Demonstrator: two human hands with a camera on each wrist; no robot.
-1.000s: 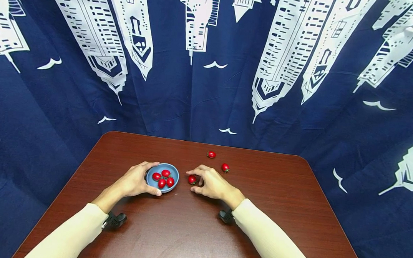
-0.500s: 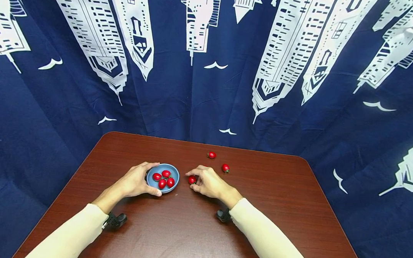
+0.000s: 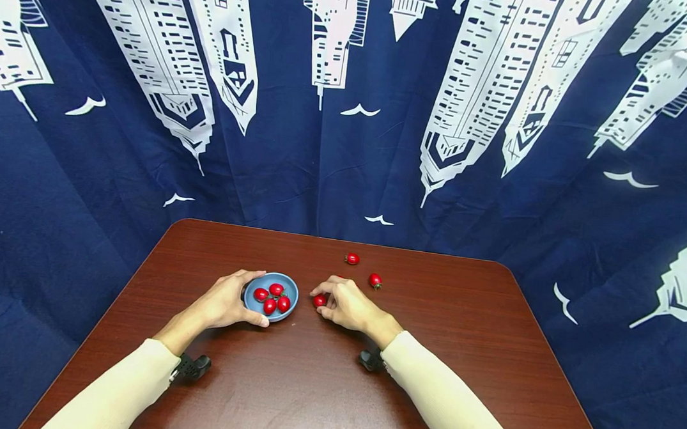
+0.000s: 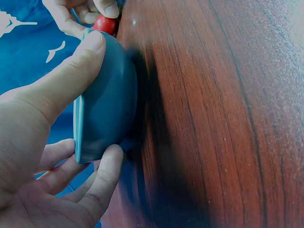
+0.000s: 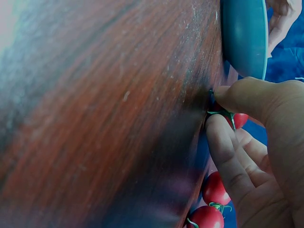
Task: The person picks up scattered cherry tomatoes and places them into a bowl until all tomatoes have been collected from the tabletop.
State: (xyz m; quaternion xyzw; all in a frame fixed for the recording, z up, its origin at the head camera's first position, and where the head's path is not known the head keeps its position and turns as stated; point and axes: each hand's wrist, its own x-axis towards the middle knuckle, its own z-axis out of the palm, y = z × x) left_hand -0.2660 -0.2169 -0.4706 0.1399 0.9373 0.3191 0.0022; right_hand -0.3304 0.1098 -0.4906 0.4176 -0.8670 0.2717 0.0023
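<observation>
My left hand (image 3: 224, 300) holds a small blue bowl (image 3: 295, 295) by its side, thumb at the near rim and fingers round the far side. Several red cherry tomatoes (image 3: 276, 289) lie inside it. To the right of the bowl, my right hand (image 3: 348, 305) pinches another cherry tomato (image 3: 319, 300) between thumb and fingers, down at the table. In the right wrist view that tomato's green stem (image 5: 228, 116) shows between the fingertips, which partly hide the fruit. The bowl's outer wall (image 4: 111, 95) fills the middle of the left wrist view.
Two loose cherry tomatoes lie beyond my right hand, one farther back (image 3: 352, 258) and one to the right (image 3: 375, 280). The brown wooden table (image 3: 290, 391) ends at a dark blue curtain (image 3: 276, 173) printed with white buildings.
My right hand has shifted slightly left and its fingers have drawn in around the tomato. My left hand and the bowl have stayed in place.
</observation>
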